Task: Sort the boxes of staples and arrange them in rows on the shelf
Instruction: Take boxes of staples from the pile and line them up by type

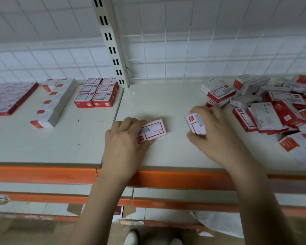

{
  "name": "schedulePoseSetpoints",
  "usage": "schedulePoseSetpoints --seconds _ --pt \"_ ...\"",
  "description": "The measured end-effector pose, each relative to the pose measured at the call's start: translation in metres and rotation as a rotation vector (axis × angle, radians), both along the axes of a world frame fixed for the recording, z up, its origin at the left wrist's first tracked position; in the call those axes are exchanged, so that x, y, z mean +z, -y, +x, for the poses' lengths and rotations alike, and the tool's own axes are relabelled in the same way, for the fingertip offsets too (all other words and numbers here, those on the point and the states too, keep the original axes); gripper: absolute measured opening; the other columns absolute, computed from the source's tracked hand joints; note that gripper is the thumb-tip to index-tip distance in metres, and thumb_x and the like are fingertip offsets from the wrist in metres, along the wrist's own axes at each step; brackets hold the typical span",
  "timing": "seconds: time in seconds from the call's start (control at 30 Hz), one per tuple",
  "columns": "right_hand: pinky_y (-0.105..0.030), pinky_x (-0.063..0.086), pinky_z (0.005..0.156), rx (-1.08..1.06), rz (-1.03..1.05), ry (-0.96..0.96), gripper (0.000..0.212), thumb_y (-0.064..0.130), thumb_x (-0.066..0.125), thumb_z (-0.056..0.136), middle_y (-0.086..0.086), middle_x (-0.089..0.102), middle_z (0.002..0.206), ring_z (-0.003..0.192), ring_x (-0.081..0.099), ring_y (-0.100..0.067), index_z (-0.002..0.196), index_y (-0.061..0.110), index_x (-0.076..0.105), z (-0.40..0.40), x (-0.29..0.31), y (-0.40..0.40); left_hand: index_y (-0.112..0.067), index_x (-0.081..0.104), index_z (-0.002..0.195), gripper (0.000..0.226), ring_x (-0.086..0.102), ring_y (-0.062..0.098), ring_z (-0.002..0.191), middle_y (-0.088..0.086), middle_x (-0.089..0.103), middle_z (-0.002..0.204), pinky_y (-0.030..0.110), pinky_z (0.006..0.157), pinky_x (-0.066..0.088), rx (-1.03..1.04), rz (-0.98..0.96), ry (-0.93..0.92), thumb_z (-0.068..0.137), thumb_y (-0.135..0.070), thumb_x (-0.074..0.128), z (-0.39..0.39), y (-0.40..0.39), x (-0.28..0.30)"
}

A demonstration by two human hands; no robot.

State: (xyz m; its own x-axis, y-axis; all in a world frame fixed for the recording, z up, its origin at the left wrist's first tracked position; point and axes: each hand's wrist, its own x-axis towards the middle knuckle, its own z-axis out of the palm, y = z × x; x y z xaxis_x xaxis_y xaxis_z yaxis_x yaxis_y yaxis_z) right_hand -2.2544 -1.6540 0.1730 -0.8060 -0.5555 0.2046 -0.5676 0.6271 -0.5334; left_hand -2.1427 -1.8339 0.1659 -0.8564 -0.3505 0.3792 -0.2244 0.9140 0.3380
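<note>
Left hand (124, 137), right hand (214, 131) curled, seemingly gripping.

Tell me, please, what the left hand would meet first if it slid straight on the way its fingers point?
Probably bare shelf for a stretch: the left hand, gripping a small red-and-white cardboard staple box, points up and right across the cream shelf. Further along lies the jumbled pile of staple boxes, though depth is uncertain.

White wire grid (184, 50) backs the shelving. Slotted upright post (111, 43) stands mid-frame. White shoe (131, 237) on floor below.
</note>
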Motion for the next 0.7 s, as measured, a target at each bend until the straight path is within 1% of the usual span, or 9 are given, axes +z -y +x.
schedulePoseSetpoints --seconds 0.1,0.2,0.27,0.33,0.43,0.53,0.6,0.67,0.7 --pt "-0.028 0.040 0.076 0.017 -0.024 -0.006 0.047 0.017 0.065 0.082 -0.003 0.038 0.121 0.101 0.050 -0.025 0.122 0.014 0.041 0.006 -0.001 0.014 -0.018 0.066 0.104 0.041 0.057 0.032 0.084 0.002 0.065 0.099 0.033 0.069 0.036 0.008 -0.010 -0.013 0.068 -0.037 0.066 0.007 0.011 0.002" --pt "-0.031 0.043 0.076 0.021 -0.021 -0.005 0.045 0.016 0.062 0.083 -0.001 0.037 0.123 0.101 0.051 -0.027 0.122 0.011 0.040 0.016 0.001 0.031 -0.017 0.066 0.104 0.040 0.057 0.031 0.085 0.002 0.064 0.097 0.033 0.069 0.036 0.002 0.000 -0.043 0.069 -0.036 0.065 0.015 0.026 0.002" --pt "-0.033 0.043 0.080 0.026 -0.019 -0.017 0.047 0.016 0.059 0.084 0.001 0.037 0.127 0.103 0.051 -0.026 0.127 0.016 0.039 0.024 0.004 0.044 -0.013 0.064 0.102 0.040 0.056 0.031 0.084 0.004 0.064 0.094 0.035 0.070 0.041 -0.020 0.032 -0.065 0.069 -0.034 0.067 0.019 0.039 0.001" --pt "-0.032 0.041 0.083 0.033 0.006 -0.023 0.052 0.018 0.054 0.087 0.003 0.035 0.131 0.103 0.052 -0.021 0.135 0.028 0.036 0.034 0.007 0.059 -0.011 0.059 0.100 0.035 0.055 0.030 0.084 0.006 0.063 0.092 0.035 0.071 0.044 -0.050 0.092 -0.079 0.072 -0.029 0.072 0.025 0.055 0.001" --pt "-0.029 0.038 0.082 0.020 0.065 -0.020 0.050 0.021 0.052 0.091 0.003 0.029 0.131 0.098 0.054 -0.017 0.135 0.038 0.038 0.052 0.011 0.085 -0.011 0.047 0.098 0.032 0.053 0.027 0.087 0.010 0.063 0.096 0.029 0.068 0.038 -0.114 0.189 -0.081 0.077 -0.013 0.071 0.039 0.086 0.004" --pt "-0.033 0.046 0.087 -0.008 0.058 0.023 0.047 0.027 0.056 0.090 0.001 0.026 0.129 0.104 0.054 -0.023 0.133 0.035 0.039 0.071 0.013 0.119 -0.011 0.045 0.111 0.035 0.057 0.023 0.097 0.009 0.060 0.110 0.022 0.075 0.043 -0.203 0.237 -0.127 0.082 -0.004 0.064 0.055 0.125 0.010" --pt "-0.029 0.046 0.087 -0.014 0.030 0.055 0.052 0.031 0.062 0.087 0.002 0.023 0.127 0.105 0.053 -0.022 0.132 0.034 0.037 0.083 0.013 0.143 -0.011 0.044 0.125 0.048 0.056 0.021 0.101 0.008 0.056 0.116 0.017 0.079 0.042 -0.239 0.231 -0.153 0.082 0.001 0.061 0.064 0.152 0.014" --pt "-0.023 0.041 0.090 -0.018 -0.027 0.102 0.065 0.033 0.071 0.080 0.006 0.021 0.125 0.108 0.048 -0.016 0.133 0.033 0.034 0.094 0.013 0.165 -0.012 0.037 0.139 0.063 0.050 0.013 0.095 0.004 0.048 0.113 0.017 0.079 0.039 -0.251 0.193 -0.139 0.082 0.004 0.060 0.073 0.176 0.017" --pt "-0.019 0.038 0.089 -0.023 -0.047 0.127 0.072 0.033 0.074 0.076 0.008 0.020 0.124 0.107 0.044 -0.012 0.134 0.033 0.031 0.099 0.013 0.175 -0.011 0.035 0.141 0.066 0.046 0.010 0.089 0.001 0.044 0.108 0.015 0.078 0.037 -0.260 0.170 -0.135 0.082 0.005 0.060 0.077 0.187 0.018"
